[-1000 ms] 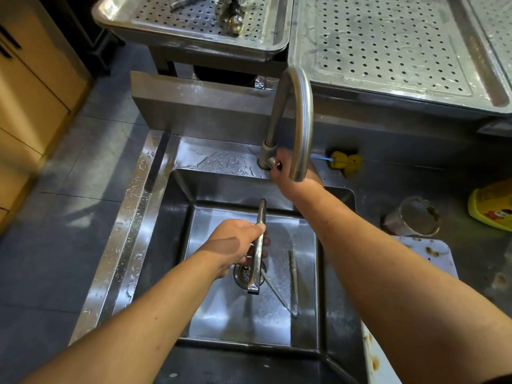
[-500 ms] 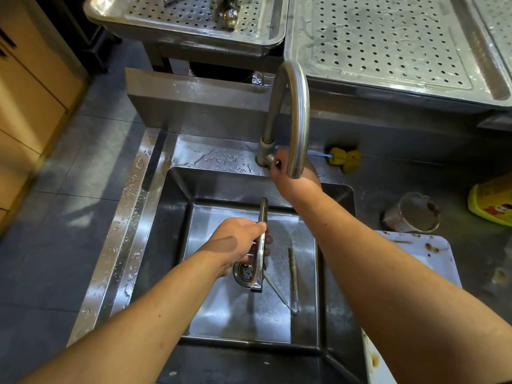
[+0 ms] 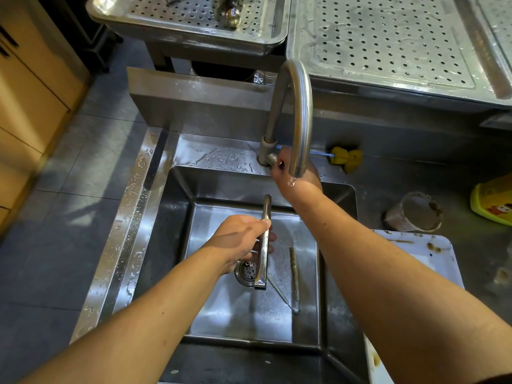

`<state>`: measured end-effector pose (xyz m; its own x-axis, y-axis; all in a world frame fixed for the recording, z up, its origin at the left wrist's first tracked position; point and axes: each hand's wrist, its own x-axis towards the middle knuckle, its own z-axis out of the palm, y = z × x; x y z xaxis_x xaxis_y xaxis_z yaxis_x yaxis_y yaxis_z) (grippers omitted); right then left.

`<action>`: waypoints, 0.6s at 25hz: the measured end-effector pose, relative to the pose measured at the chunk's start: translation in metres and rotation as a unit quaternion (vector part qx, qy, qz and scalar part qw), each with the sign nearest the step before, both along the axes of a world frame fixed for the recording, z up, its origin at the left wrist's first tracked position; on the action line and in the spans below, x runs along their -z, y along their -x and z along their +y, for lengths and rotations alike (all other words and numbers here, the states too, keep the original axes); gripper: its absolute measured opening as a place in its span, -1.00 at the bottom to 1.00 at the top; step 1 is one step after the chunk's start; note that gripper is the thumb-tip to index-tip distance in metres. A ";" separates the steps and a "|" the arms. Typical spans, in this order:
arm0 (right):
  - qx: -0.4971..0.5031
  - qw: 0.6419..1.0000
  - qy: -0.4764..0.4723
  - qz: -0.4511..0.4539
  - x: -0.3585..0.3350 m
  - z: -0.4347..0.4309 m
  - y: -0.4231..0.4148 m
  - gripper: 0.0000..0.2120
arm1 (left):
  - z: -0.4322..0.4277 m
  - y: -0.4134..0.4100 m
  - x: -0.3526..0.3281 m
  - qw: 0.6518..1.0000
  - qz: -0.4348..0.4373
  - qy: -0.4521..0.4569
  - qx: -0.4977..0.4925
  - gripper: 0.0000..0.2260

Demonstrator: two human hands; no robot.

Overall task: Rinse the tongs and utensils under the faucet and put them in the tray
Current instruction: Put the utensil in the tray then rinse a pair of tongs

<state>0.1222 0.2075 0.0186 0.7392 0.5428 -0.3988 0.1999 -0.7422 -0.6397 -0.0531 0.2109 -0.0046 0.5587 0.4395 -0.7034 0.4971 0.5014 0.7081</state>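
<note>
My left hand [image 3: 240, 239] grips a pair of steel tongs [image 3: 264, 245] over the sink [image 3: 177, 234], their length running from the drain toward the back wall. My right hand [image 3: 293, 176] reaches behind the curved faucet [image 3: 297, 115] and holds its handle at the base. A small drop of water shows at the spout, above my right wrist. Two thin metal utensils [image 3: 294, 270] lie on the sink floor right of the drain. A perforated steel tray [image 3: 194, 20] stands at the back left with a few metal pieces in it.
A large perforated draining surface [image 3: 388, 42] fills the back right. A yellow sponge brush [image 3: 346, 157] lies behind the faucet. A dirty clear cup [image 3: 412, 214], a yellow container [image 3: 493, 200] and a stained white board [image 3: 421, 253] sit to the sink's right. Wooden cabinets stand far left.
The view has shifted slightly. My left hand has raised the tongs a little toward the faucet. A first bit of water now appears at the spout.
</note>
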 end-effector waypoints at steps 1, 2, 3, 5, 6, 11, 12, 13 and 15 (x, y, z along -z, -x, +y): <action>-0.018 0.999 0.027 -0.020 0.001 0.002 -0.002 -0.66 | 0.000 0.001 0.000 1.000 -0.002 0.000 0.000 -0.79; -0.037 0.997 0.053 -0.037 0.001 0.005 -0.003 -0.66 | 0.000 0.001 0.000 1.000 -0.002 0.000 0.000 -0.79; -0.057 0.994 0.074 -0.048 0.001 0.007 -0.005 -0.67 | 0.000 0.002 0.000 1.000 -0.001 0.001 0.000 -0.79; -0.057 0.995 0.075 -0.032 0.002 0.004 -0.006 -0.72 | 0.000 0.001 0.001 1.000 -0.001 0.002 0.000 -0.79; -0.036 0.998 0.050 -0.020 0.003 -0.003 -0.004 -0.80 | 0.000 0.000 0.001 1.000 0.000 0.002 0.000 -0.80; 0.069 0.971 -0.093 0.210 0.025 -0.053 0.038 -0.85 | -0.002 -0.007 0.001 1.000 0.006 -0.006 0.008 -0.80; 0.076 0.947 -0.110 0.293 0.030 -0.058 0.048 -0.83 | -0.001 -0.009 0.002 1.000 0.007 -0.013 0.009 -0.79; 0.080 0.926 -0.127 0.347 0.034 -0.063 0.055 -0.82 | -0.001 -0.009 0.003 1.000 0.007 -0.021 0.013 -0.78; 0.115 0.911 -0.141 0.370 0.039 -0.063 0.059 -0.79 | 0.001 -0.009 0.004 0.999 0.010 -0.041 0.034 -0.74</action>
